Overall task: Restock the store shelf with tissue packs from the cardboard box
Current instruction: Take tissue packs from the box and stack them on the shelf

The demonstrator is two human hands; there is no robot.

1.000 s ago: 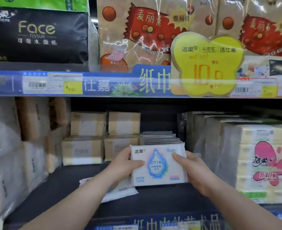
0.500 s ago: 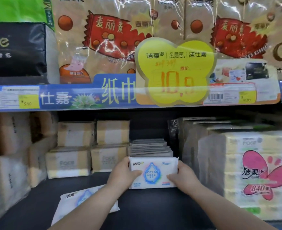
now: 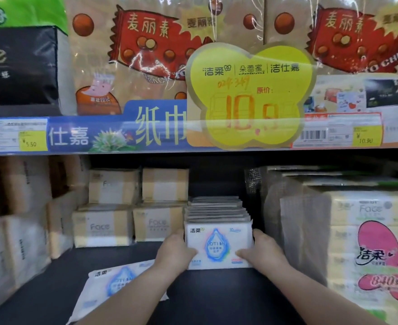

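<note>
Smooth, soft-sheen plastic film wraps the lotion tissue pack (image 3: pixel 218 245) between the left hand (image 3: pixel 173 252) and right hand (image 3: pixel 262 252), over a matt dark shelf board (image 3: pixel 216 299); crinkled clear plastic covers the tissue bundle (image 3: pixel 306 221) just rightward.

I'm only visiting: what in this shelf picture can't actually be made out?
Cardboard box: nowhere in the head view, it lies outside the frame.
Row of packs: only top edges show, because the front pack, gripped by the left hand and right hand, hides the rest. No sure count.
Flat pack: partly covered by the left forearm, print blurred.
Shelf label: fine print too small.
</note>
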